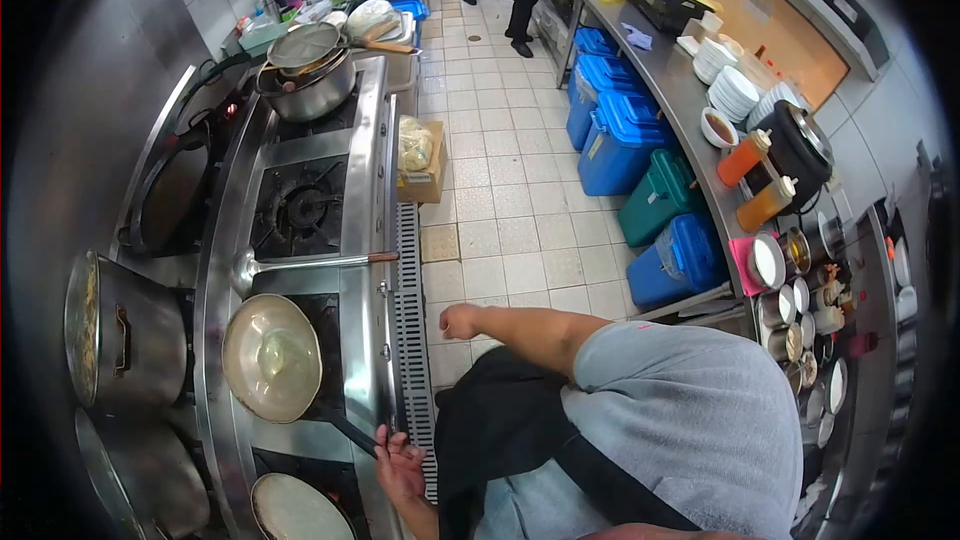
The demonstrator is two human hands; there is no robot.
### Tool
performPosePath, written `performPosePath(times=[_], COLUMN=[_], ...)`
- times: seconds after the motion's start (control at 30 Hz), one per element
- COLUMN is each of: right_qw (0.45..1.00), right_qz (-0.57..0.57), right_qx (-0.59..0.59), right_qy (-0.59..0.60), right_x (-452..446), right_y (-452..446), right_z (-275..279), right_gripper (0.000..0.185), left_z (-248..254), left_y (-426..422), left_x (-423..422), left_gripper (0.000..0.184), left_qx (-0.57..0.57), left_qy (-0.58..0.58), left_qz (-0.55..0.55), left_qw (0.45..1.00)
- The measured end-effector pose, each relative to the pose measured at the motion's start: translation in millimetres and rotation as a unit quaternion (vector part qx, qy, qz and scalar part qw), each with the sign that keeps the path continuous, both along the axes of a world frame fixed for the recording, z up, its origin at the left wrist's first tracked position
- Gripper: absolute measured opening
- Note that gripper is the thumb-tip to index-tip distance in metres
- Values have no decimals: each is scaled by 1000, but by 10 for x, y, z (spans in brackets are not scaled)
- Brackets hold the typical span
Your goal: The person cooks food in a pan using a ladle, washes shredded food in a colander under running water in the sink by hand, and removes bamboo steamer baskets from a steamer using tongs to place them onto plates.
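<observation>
My left hand (402, 462) is at the end of the black handle of a frying pan (245, 365), its fingers curled round the handle tip. The pan sits on a stove burner, with a small pool of clear yellowish liquid in it. My right hand (461, 321) hangs over the floor beside the stove, fingers curled in and nothing visible in them. A ladle (310, 264) with a wooden handle end lies across the stove top, just beyond the pan. Nearer me is a second pale pan (300, 510), partly cut off by the view's edge.
Tall metal pots (150, 340) stand behind the burners. Farther along, a strainer (305, 45) rests on a large pot (320, 90). Behind me, a counter holds sauce bottles (743, 160), plates (733, 92) and small bowls; blue bins (630, 140) stand beneath. Two people stand down the aisle.
</observation>
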State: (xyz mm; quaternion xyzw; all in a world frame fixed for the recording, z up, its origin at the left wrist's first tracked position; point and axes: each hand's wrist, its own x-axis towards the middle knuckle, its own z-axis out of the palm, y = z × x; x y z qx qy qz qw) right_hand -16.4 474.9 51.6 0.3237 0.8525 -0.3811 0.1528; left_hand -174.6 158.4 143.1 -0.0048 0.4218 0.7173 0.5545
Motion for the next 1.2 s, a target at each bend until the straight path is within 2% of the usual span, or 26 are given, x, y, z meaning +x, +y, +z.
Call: performPosePath(times=[0.07, 0.17, 0.2, 0.27, 0.33, 0.37, 0.4, 0.43, 0.5, 0.53, 0.57, 0.63, 0.67, 0.7, 0.73, 0.77, 0.8, 0.83, 0.87, 0.9, 0.97, 1.0, 1.07, 1.1, 1.17, 1.2], right_qw=[1000, 998, 996, 991, 997, 992, 968, 982, 967, 943, 946, 933, 934, 906, 874, 876, 845, 809, 813, 767, 693, 669, 689, 704, 726, 742], right_qz=[-8, 42, 81, 112, 3, -28, -61, -34, -80, -150, -125, -146, -119, -152, -186, -161, -193, -225, -201, -260, -316, -313, -327, -353, -337, -333], right_qx=[-6, -15, 6, 29, 14, -118, -243, -174, -195, -276, -284, -320, -329, -391, -448, -454, -496, -535, -541, -584, -646, -671, -645, -615, -599, -581], right_qy=[14, 33, 30, 71, 75, 30, -25, 67, 139, 107, 99, 77, 69, 55, 37, 25, 57, 87, 77, 61, 50, 59, 46, 43, 31, 27], right_x=[-258, -671, -823, -1099, -1262, -1303, -1335, -1343, -1361, -1365, -1373, -1362, -1373, -1379, -1379, -1353, -1311, -1286, -1300, -1312, -1284, -1286, -1333, -1356, -1358, -1373], right_y=[-102, -248, -225, -194, -244, -187, -142, -175, -260, -276, -265, -248, -222, -187, -169, -180, -191, -182, -170, -173, -162, -149, -161, -167, -148, -150], right_z=[22, -50, -109, -510, -388, -80, 147, -127, -598, -681, -652, -572, -605, -681, -733, -752, -758, -790, -828, -914, -1040, -1078, -1108, -1095, -1097, -1066], right_gripper=[37, 45, 49, 59, 59, 58, 57, 53, 45, 41, 41, 34, 34, 32, 30, 30, 25, 20, 20, 16, 15, 17, 19, 20, 24, 28], left_z=[-50, 47, 14, -128, -283, -359, -427, -467, -644, -734, -821, -879, -945, -1059, -1193, -1366, -1361, -1366, -1390, -1259, -627, -439, -241, -292, -484, -564], left_y=[-10, -60, -116, -281, -527, -613, -709, -864, -1170, -1303, -1431, -1472, -1534, -1586, -1541, -1421, -1276, -1121, -972, -797, -427, -312, -233, -268, -428, -534], left_x=[38, 44, 61, 194, 394, 559, 769, 1035, 1674, 2026, 2375, 3101, 3518, 3950, 4258, 4424, 4575, 4674, 4750, 4725, 4307, 4083, 3816, 3855, 3930, 3948], left_gripper=[44, 47, 47, 50, 50, 49, 49, 48, 48, 47, 47, 34, 34, 32, 29, 32, 32, 33, 34, 34, 30, 30, 27, 27, 32, 32], left_qx=[19, -135, -157, -213, -279, -326, -338, -383, -446, -465, -484, -553, -552, -590, -551, -602, -614, -572, -522, -538, -586, -591, -590, -588, -476, -470], left_qy=[11, 75, 77, 73, 55, 40, 27, 14, 3, 6, 8, -193, -205, 144, 466, 347, 334, 420, 501, 492, 183, 175, -90, -96, -163, -162], left_qz=[-8, -63, -34, -31, 44, 81, 118, 151, 184, 188, 193, 238, 263, 107, -74, -189, -170, -73, 25, 43, 155, 172, 225, 239, 389, 402], left_qw=[1000, 986, 984, 974, 958, 941, 934, 911, 876, 865, 853, 775, 764, 787, 689, 693, 695, 701, 689, 684, 774, 768, 770, 767, 771, 769])
